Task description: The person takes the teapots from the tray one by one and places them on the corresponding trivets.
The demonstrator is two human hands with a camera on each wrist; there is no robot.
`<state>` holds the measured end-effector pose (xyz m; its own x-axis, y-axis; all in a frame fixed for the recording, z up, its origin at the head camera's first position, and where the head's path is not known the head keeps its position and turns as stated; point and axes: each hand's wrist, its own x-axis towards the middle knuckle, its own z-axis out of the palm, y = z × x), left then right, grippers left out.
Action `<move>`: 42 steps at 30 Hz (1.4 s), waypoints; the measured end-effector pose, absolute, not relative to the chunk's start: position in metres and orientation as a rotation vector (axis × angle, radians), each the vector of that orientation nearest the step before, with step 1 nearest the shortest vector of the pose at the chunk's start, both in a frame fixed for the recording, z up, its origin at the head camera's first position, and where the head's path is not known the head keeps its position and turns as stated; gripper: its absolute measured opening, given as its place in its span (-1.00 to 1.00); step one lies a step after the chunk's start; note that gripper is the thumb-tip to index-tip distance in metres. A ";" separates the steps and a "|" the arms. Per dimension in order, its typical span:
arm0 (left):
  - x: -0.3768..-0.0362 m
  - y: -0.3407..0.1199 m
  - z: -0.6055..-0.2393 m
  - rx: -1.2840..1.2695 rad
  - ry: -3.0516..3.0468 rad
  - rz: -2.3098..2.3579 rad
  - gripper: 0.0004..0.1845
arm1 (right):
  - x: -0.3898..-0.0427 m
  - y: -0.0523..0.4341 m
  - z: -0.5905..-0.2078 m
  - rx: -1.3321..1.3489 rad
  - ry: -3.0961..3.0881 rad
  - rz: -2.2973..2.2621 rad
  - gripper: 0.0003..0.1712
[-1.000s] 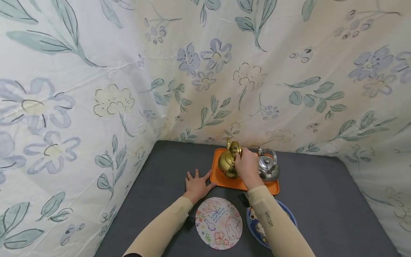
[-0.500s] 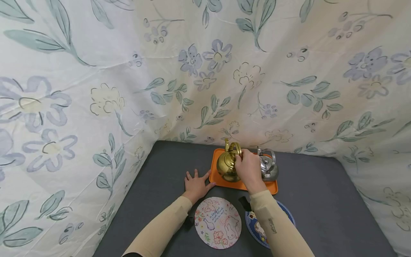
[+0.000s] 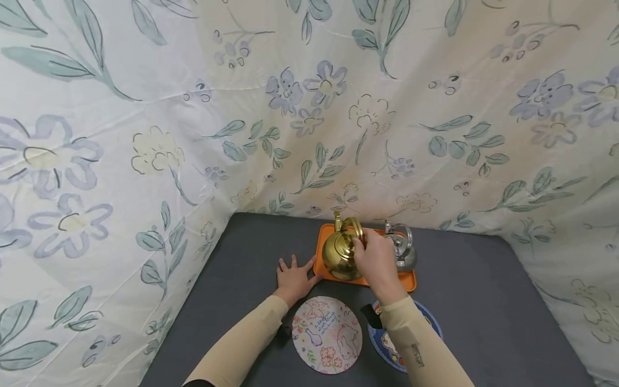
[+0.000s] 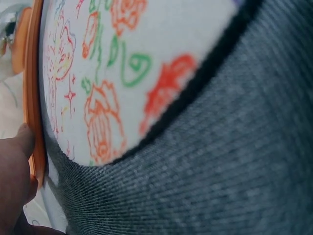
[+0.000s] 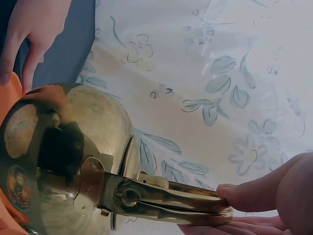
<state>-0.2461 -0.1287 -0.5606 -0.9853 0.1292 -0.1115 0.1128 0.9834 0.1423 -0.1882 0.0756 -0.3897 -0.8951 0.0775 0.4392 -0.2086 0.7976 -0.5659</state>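
My right hand [image 3: 379,260] grips the arched handle of a gold kettle [image 3: 340,255], with the spout pointing toward the back wall. The right wrist view shows the thumb and fingers around the handle of that kettle [image 5: 98,127]. Under it in the head view is an orange tray [image 3: 325,233], and a silver kettle [image 3: 407,259] stands on the tray's right half, partly hidden behind my right hand. My left hand [image 3: 293,280] lies with fingers spread at the tray's left edge. In the left wrist view, its thumb [image 4: 25,139] touches the orange rim [image 4: 32,98].
In front of the tray lies a round white mat [image 3: 326,336] printed with rabbits and flowers. To its right, a round blue mat [image 3: 432,318] is partly covered by my right forearm. Floral cloth [image 3: 309,161] hangs behind and beside the dark grey tabletop [image 3: 464,290].
The gold kettle has shifted slightly left and looks a little larger, raised in my right hand's grip. My left hand has stayed at the tray's edge.
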 end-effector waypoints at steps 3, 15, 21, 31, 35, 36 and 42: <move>-0.248 -0.129 -0.562 0.169 3.008 0.185 -0.25 | -0.185 0.076 -0.388 0.125 -2.539 0.873 -0.75; -0.253 -0.125 -0.564 0.174 2.987 0.178 -0.23 | -0.172 0.081 -0.386 0.174 -2.541 0.864 -0.71; -0.254 -0.125 -0.562 0.173 2.987 0.160 -0.22 | -0.164 0.080 -0.381 0.198 -2.525 0.864 -0.74; -0.251 -0.127 -0.563 0.188 3.002 0.132 -0.27 | -0.149 0.077 -0.375 0.252 -2.510 0.894 -0.72; -0.250 -0.128 -0.565 0.185 3.010 0.124 -0.27 | -0.142 0.077 -0.377 0.245 -2.525 0.924 -0.70; -0.249 -0.128 -0.566 0.185 3.012 0.125 -0.27 | -0.140 0.077 -0.377 0.248 -2.524 0.934 -0.70; -0.247 -0.127 -0.567 0.189 3.022 0.148 -0.28 | -0.126 0.078 -0.378 0.274 -2.504 0.948 -0.66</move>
<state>-0.2475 -0.1270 -0.5672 -0.9862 0.1294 -0.1038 0.1186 0.9875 0.1041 -0.1262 0.0783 -0.3777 -0.8805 -0.0263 0.4734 -0.3332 0.7447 -0.5783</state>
